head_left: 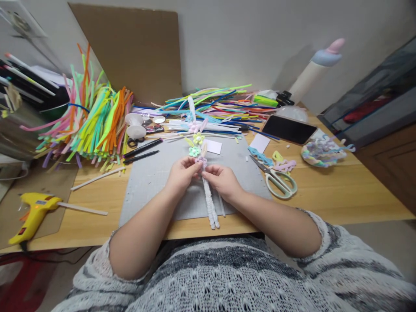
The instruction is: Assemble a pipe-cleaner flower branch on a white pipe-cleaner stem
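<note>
A long piece of twisted white pipe cleaner with small pastel flowers along its upper part is held over the grey mat. My left hand pinches it just below the mint green flower, beside a pink one. Close by on the right, my right hand has its fingers closed on the white stem under the pink flower. The two white lower ends hang toward the table's front edge. My fingertips partly hide the stem.
Yellow glue gun lies at the left, bundled pipe cleaners behind it. Scissors, a phone and a pastel woven bowl are on the right. Black pens lie at the mat's upper left. Loose pipe cleaners spread along the back.
</note>
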Action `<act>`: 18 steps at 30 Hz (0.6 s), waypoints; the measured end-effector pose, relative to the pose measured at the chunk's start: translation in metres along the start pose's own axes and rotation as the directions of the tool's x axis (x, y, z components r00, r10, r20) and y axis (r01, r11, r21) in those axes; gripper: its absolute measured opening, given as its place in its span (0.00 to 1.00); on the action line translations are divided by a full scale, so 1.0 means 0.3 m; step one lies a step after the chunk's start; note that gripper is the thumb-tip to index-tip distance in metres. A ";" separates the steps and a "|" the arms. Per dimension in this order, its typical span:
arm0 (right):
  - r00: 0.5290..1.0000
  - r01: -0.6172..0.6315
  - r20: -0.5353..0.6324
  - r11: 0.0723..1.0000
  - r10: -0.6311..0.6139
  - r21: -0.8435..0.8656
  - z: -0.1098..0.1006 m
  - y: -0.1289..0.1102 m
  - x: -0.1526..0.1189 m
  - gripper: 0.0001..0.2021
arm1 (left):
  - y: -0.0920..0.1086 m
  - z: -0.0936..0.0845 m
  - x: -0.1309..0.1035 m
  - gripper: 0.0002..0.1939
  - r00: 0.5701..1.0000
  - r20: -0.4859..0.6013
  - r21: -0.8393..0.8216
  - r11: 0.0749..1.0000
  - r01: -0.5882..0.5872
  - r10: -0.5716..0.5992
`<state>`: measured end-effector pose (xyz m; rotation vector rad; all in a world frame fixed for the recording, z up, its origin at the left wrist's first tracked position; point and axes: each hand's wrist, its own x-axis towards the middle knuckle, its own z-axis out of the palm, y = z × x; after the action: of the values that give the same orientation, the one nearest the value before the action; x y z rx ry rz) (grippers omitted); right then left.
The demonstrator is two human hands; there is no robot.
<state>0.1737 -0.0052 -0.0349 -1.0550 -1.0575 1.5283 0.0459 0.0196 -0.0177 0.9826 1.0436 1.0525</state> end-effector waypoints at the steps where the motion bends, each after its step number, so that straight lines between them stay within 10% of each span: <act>1: 1.000 -0.004 -0.010 1.000 0.004 0.002 -0.002 -0.003 0.000 0.12 | 0.003 -0.001 -0.003 0.15 1.000 0.007 -0.029 0.999 0.014 -0.014; 11: 1.000 -0.015 -0.007 0.999 0.015 0.029 -0.005 -0.033 -0.004 0.13 | 0.000 0.002 -0.006 0.10 0.978 0.036 -0.325 0.923 0.206 -0.205; 18: 1.000 -0.019 -0.004 0.999 0.019 0.049 -0.009 -0.025 0.001 0.12 | -0.008 0.010 -0.006 0.13 0.999 -0.047 -0.154 0.988 0.001 -0.009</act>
<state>0.1779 -0.0034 -0.0284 -1.0370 -1.0049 1.5591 0.0490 0.0168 -0.0191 0.8334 0.9874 1.1394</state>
